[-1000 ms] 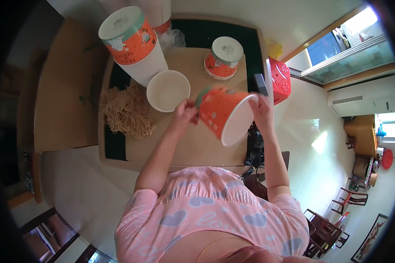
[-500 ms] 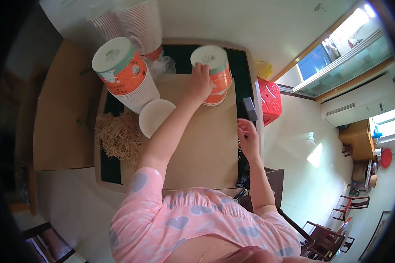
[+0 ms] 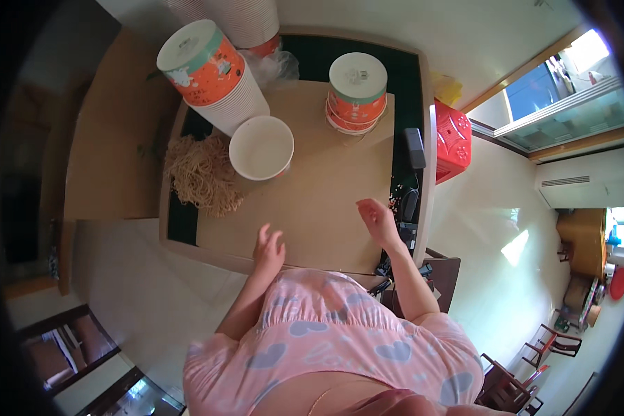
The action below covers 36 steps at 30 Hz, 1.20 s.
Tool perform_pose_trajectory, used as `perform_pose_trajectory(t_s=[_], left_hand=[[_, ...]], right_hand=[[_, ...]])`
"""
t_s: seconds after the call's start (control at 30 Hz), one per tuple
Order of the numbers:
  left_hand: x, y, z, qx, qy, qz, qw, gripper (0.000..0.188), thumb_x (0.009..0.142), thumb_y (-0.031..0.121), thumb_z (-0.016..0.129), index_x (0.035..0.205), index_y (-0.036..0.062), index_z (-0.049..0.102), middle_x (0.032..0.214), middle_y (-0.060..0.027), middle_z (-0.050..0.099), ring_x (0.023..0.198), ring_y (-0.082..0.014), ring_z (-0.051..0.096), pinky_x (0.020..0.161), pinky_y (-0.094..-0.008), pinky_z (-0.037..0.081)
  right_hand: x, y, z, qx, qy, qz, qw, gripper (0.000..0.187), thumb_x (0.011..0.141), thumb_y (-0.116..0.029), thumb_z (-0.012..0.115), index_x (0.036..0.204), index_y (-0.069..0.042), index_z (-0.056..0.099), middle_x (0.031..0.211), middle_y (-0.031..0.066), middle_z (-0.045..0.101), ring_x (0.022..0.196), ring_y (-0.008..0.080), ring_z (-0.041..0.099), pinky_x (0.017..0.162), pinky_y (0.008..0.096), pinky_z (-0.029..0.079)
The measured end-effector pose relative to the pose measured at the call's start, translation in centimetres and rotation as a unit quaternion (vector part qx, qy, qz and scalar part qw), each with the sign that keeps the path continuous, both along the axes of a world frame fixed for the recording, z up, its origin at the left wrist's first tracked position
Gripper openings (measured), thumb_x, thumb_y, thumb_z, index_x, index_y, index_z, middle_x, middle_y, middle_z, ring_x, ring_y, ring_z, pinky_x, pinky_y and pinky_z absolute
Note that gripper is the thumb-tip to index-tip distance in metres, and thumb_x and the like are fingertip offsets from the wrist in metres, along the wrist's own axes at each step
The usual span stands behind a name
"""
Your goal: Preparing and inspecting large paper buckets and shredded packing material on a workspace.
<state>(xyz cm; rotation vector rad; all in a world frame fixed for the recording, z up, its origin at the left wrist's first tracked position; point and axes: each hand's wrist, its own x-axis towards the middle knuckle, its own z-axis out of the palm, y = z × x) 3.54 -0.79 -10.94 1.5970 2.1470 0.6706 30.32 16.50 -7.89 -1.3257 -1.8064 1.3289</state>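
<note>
My left hand point(image 3: 269, 251) hovers over the near edge of the cardboard sheet point(image 3: 312, 222), fingers apart and holding nothing. On the other side, my right hand point(image 3: 379, 225) is raised near the sheet's right edge, its fingers loosely extended and empty. Beyond them a white paper bucket point(image 3: 261, 147) shows its open mouth. A short stack of upside-down orange-and-green paper buckets point(image 3: 358, 90) stands at the far right of the sheet. To the far left leans a tall nested stack of paper buckets point(image 3: 215, 78). A tangled bundle of beige string point(image 3: 202, 177) lies beside the white bucket.
More white stacked buckets point(image 3: 246, 21) and a clear plastic bag point(image 3: 276, 66) are at the back. Along the table's right side lie a grey box-shaped device point(image 3: 414, 148) and black cables. A red stool point(image 3: 453, 142) stands to the right, a large cardboard box point(image 3: 118, 132) to the left.
My left hand has let go of the upside-down bucket stack and drawn back to the near edge. My right hand has shifted slightly inward. The whole view has shifted.
</note>
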Motion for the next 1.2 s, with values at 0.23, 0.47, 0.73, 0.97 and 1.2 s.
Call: perform_pose_trajectory(t_s=[0.23,0.47,0.73,0.97,1.2], left_hand=[[-0.6,-8.4,0.3,-0.034,0.002,0.104,0.994,0.027,0.079,0.008,0.067,0.104,0.0079,0.058,0.126,-0.0137,0.044,0.094,-0.0267,0.059,0.081,-0.0356,0.051],[-4.1,-5.9,-0.1,-0.002,-0.002,0.055,0.998,0.030,0.079,0.012,0.069,0.106,0.0082,0.057,0.118,-0.0113,0.050,0.080,-0.0232,0.061,0.075,-0.0352,0.051],[-10.4,-3.3,-0.8,-0.050,-0.060,0.043,0.996,0.026,0.079,0.014,0.068,0.103,0.0076,0.059,0.104,-0.0152,0.058,0.094,-0.0336,0.060,0.079,-0.0415,0.050],[-15.7,-1.9,-1.7,0.010,-0.077,0.119,0.990,0.015,0.082,0.014,0.066,0.093,0.0049,0.064,0.079,-0.0132,0.067,0.075,-0.0281,0.066,0.067,-0.0380,0.051],[-22.9,4.3,-2.7,0.132,-0.028,0.239,0.962,0.012,0.083,0.016,0.064,0.085,0.0039,0.065,0.075,-0.0122,0.066,0.071,-0.0278,0.066,0.064,-0.0355,0.052]], right_hand=[[-5.1,8.1,5.6,0.196,0.045,-0.005,0.980,0.015,0.085,-0.008,0.060,0.100,-0.004,0.063,0.087,0.0151,0.063,0.074,0.0271,0.064,0.064,0.0316,0.051],[-12.4,4.5,3.6,0.178,-0.066,0.168,0.967,0.038,0.083,-0.009,0.055,0.120,-0.014,0.053,0.082,0.0158,0.065,0.074,0.0321,0.064,0.065,0.0426,0.051],[-18.3,3.6,-1.7,0.181,-0.178,0.187,0.949,0.046,0.083,-0.010,0.059,0.126,-0.018,0.046,0.082,0.0113,0.066,0.074,0.0299,0.065,0.066,0.0408,0.052],[-17.0,-0.7,-0.5,0.165,-0.194,0.124,0.959,0.014,0.084,-0.017,0.063,0.094,-0.009,0.058,0.083,0.0129,0.064,0.078,0.0316,0.063,0.067,0.0413,0.051],[-13.5,-7.5,1.1,0.111,-0.159,0.117,0.974,0.015,0.082,-0.010,0.062,0.096,-0.007,0.061,0.083,0.0122,0.064,0.077,0.0279,0.065,0.068,0.0376,0.052]])
